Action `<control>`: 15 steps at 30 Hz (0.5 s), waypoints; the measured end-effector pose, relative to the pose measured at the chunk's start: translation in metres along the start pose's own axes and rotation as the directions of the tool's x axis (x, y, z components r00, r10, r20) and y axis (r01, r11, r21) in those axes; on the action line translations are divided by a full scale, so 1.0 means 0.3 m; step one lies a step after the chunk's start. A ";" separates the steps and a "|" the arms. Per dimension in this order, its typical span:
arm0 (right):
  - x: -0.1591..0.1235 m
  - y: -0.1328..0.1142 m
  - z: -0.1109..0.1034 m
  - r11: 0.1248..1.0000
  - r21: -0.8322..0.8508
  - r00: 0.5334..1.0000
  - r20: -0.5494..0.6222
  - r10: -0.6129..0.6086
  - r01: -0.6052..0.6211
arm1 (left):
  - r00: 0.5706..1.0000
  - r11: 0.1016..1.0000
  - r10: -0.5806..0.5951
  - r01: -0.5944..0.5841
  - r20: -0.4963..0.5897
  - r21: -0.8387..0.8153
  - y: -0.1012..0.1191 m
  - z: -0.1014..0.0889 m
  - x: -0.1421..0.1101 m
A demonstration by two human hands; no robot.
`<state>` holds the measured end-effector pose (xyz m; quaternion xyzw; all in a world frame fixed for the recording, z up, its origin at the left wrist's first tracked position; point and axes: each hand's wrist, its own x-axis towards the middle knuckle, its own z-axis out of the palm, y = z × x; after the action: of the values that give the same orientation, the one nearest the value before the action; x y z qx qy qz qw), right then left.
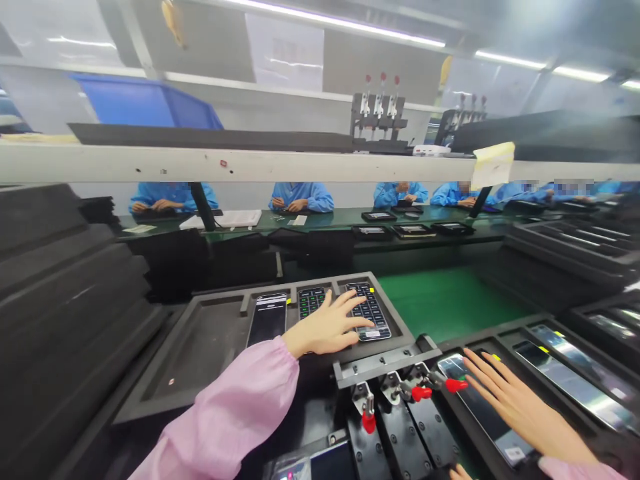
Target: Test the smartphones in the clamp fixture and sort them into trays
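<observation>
My left hand [325, 325], in a pink sleeve, reaches over a dark foam tray [200, 363] with its fingers spread. Its fingertips are on or just above a phone [377, 313] whose screen shows a grid of buttons. Partly under the hand lies a second phone [307, 303] with a similar grid. Beside it is a phone with a mostly dark screen [267, 320]. My right hand [520, 397] stretches its fingers over a phone [487, 407] in the right tray; I cannot tell whether they touch it. Neither hand grips anything.
Between the trays stands a black fixture with red-tipped toggle clamps [369, 421]. Several foam trays are stacked at the left [65, 320]. More phones [570, 380] lie at the right. Fingertips [457, 472] show at the bottom edge. Workers in blue [303, 197] sit beyond the shelf [290, 163].
</observation>
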<state>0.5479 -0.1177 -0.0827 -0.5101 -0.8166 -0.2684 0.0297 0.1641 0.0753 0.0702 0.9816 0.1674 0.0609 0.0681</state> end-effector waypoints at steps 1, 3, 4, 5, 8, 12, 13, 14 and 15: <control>0.003 0.009 0.006 0.999 0.022 0.999 0.013 -0.030 0.030 | 0.999 0.999 0.030 -0.031 0.021 0.012 0.008 0.019 0.043; 0.015 0.026 0.012 0.998 0.026 0.999 0.021 -0.049 0.049 | 0.997 0.997 0.062 -0.063 0.042 0.033 0.014 0.061 0.103; 0.023 0.033 0.012 0.998 0.030 0.997 0.034 -0.062 0.061 | 0.997 0.997 0.065 -0.067 0.045 0.041 0.014 0.081 0.121; 0.030 0.037 0.009 0.997 0.038 0.996 0.046 -0.071 0.069 | 0.997 0.997 0.064 -0.066 0.045 0.045 0.011 0.098 0.133; 0.042 0.032 -0.017 0.995 0.082 0.994 0.092 -0.062 0.055 | 0.997 0.997 0.059 -0.061 0.040 0.043 0.002 0.119 0.141; 0.043 -0.020 -0.085 0.994 0.047 0.987 0.132 0.096 -0.103 | 0.998 0.998 0.056 -0.056 0.017 0.025 0.004 0.090 0.125; 0.045 -0.037 -0.103 0.987 0.020 0.980 0.125 0.153 -0.157 | 0.999 0.999 0.046 -0.046 0.011 0.023 0.007 0.081 0.120; 0.048 -0.053 -0.119 0.977 -0.008 0.971 0.109 0.210 -0.211 | 0.999 0.999 0.034 -0.035 0.007 0.024 0.009 0.074 0.116; 0.051 -0.067 -0.133 0.964 -0.033 0.961 0.086 0.265 -0.263 | 1.000 0.999 0.022 -0.022 0.007 0.030 0.012 0.070 0.114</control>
<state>0.5147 -0.1304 -0.0519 -0.6261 -0.7390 -0.2477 0.0231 0.2004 0.0810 0.0534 0.9845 0.1574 0.0557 0.0535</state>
